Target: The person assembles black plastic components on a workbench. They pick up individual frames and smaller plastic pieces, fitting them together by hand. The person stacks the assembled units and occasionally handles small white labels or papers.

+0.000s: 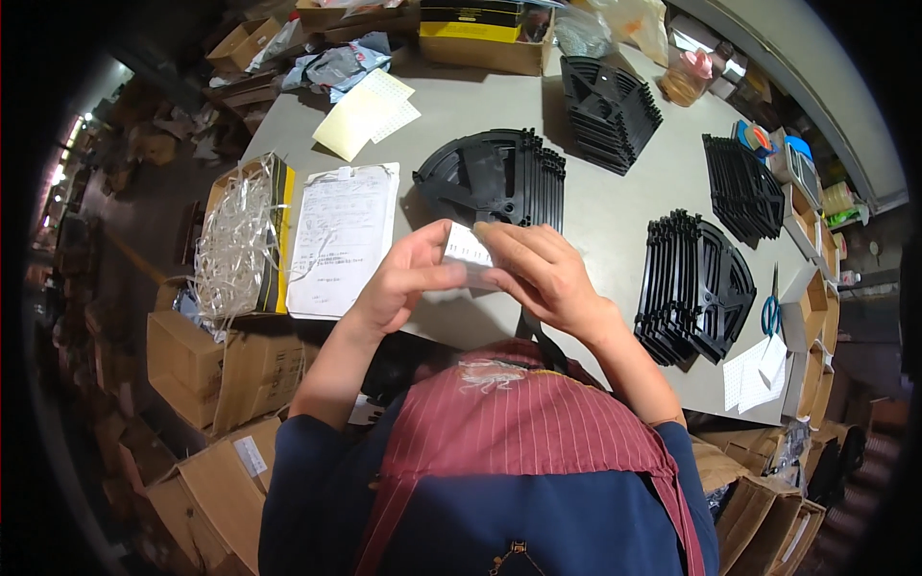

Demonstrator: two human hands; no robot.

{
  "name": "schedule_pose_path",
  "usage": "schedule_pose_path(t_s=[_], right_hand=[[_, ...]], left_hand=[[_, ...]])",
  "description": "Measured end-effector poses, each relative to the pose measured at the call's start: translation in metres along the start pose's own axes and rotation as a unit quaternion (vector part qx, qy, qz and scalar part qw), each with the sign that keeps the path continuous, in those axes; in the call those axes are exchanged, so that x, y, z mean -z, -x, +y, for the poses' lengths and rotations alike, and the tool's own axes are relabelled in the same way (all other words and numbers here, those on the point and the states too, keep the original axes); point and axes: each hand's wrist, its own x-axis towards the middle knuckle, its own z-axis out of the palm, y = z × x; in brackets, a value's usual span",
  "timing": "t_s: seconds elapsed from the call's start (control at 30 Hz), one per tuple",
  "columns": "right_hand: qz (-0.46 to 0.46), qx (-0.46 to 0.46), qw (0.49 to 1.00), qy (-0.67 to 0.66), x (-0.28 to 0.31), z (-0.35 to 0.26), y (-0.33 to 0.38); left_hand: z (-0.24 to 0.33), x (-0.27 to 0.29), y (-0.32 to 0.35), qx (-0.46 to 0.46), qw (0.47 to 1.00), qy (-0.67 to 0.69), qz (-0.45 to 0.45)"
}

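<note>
Stacks of black plastic fan-shaped parts number four on the grey table (pixel 615 206): one (pixel 499 178) just beyond the fingers, one (pixel 607 110) farther back, one (pixel 741 187) far off to the right, one (pixel 693 288) right of the right wrist. Both hands meet over the table edge. The left hand (pixel 399 283) and the right hand (pixel 538 274) pinch a small white label sheet (pixel 468 252) between them, thumbs and fingertips closed on its edges. Most of the sheet is covered by the right fingers (pixel 514 245), so its full shape is hard to make out. Left of the left fingers lie one clipboard with paper (pixel 341 240) and one box of clear plastic strips (pixel 238 240). One pair of blue scissors (pixel 771 312) sits at the far right.
</note>
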Motion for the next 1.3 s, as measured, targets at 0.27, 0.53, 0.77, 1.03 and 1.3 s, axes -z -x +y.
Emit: schedule_pose_path(t_s=[0.27,0.53,0.77,1.03,1.3], right_hand=[[0.061,-0.108,0.990,-0.071,-0.006,0.005,0.023],[0.009,-0.220,0.960,-0.171,0.004,0.008,0.025],[-0.017,-0.363,0.871,-0.332,-0.001,0.014,0.040],[-0.039,-0.161,0.982,-0.087,-0.011,0.014,0.009],[-0.082,-0.099,0.991,0.020,-0.036,0.015,-0.012]], left_hand=[[-0.012,-0.006,-0.005,-0.081,0.954,-0.274,0.093],[-0.022,-0.003,-0.001,-0.112,0.959,-0.204,0.164],[-0.033,-0.003,-0.003,-0.070,0.983,-0.079,0.153],[-0.048,0.011,-0.003,-0.126,0.911,-0.337,0.202],[-0.056,0.039,0.000,-0.112,0.918,-0.309,0.221]])
